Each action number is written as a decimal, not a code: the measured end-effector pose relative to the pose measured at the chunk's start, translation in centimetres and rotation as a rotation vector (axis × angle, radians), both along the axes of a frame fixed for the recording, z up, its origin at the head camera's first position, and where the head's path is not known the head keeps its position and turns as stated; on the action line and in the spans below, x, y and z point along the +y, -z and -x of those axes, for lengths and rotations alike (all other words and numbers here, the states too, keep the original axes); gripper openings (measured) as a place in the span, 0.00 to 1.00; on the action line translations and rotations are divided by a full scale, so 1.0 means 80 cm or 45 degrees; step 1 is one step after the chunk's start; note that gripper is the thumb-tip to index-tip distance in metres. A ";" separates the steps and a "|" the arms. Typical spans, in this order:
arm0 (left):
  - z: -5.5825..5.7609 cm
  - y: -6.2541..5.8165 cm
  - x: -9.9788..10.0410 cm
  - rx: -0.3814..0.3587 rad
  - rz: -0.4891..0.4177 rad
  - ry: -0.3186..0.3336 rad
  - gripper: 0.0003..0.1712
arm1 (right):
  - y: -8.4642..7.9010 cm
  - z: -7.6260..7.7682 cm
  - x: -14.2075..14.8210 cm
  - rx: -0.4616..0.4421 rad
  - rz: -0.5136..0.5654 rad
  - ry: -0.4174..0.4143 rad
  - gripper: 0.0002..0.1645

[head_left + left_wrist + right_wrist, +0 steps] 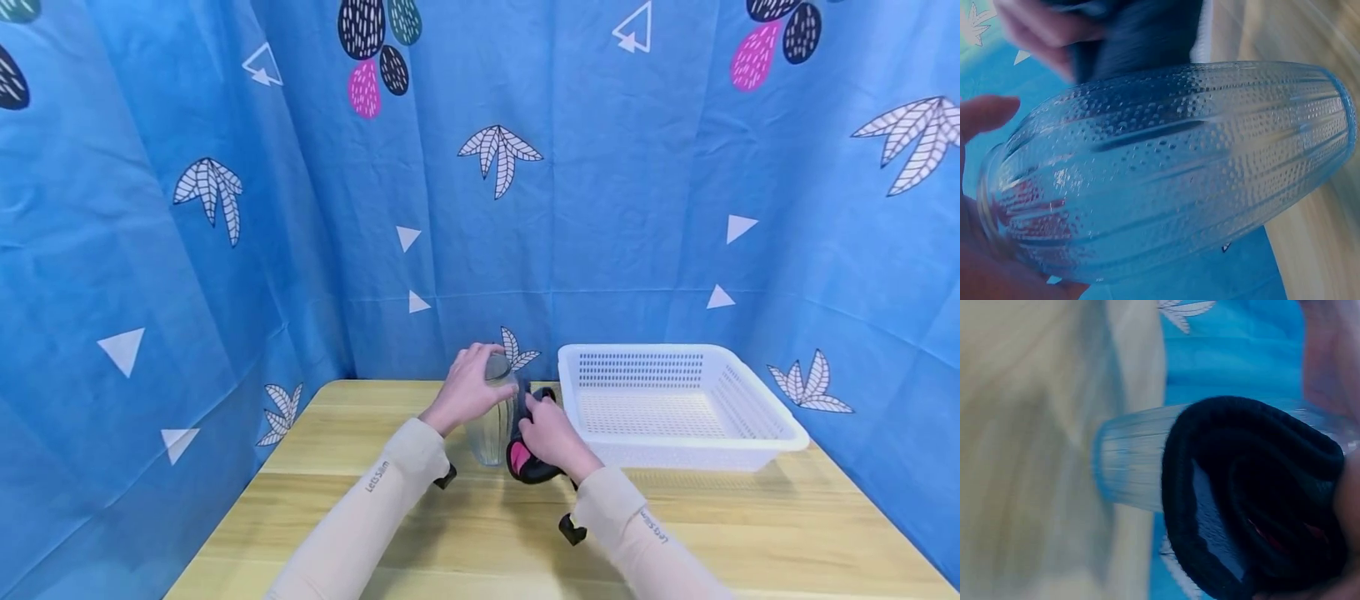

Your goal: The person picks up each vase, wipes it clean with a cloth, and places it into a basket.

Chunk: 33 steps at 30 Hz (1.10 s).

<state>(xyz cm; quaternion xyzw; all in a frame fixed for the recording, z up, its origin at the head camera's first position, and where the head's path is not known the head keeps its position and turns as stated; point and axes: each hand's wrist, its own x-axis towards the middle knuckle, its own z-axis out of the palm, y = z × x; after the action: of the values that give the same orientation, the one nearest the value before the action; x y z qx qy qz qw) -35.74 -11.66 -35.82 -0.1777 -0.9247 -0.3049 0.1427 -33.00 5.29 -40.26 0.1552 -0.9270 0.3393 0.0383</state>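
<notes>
A clear glass vase [489,437] with raised ribs and dots stands upright on the table. My left hand [467,390] grips it near the rim, fingers and thumb on either side, and the left wrist view shows the vase [1166,169] at close range. Just right of it, my right hand [553,435] holds a rolled, soft dark item [534,472] with thick black edging and a pink patch inside. In the right wrist view this rolled item [1177,500] overlaps the vase; whether they touch I cannot tell. Its exact kind does not show.
A white perforated plastic basket [750,457] sits at the right, close behind my right hand. The wooden table [300,500] runs back to a blue patterned curtain [487,250] that hangs around its back and sides.
</notes>
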 end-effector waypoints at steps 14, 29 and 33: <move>-0.005 0.002 0.001 -0.005 -0.089 -0.081 0.39 | 0.045 0.005 -0.004 -0.184 -0.066 -0.063 0.28; -0.008 -0.014 -0.006 -0.081 -0.014 0.027 0.41 | -0.037 -0.012 0.012 0.043 0.129 -0.045 0.29; -0.005 -0.014 -0.005 -0.082 0.016 0.045 0.41 | -0.055 -0.008 0.011 0.190 0.104 -0.035 0.30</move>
<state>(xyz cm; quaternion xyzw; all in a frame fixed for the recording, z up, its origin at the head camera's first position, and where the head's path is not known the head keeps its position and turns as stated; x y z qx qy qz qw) -35.36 -12.08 -34.73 -0.1849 -0.9275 -0.3069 0.1065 -32.39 6.17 -35.84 0.1912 -0.9048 0.3647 0.1088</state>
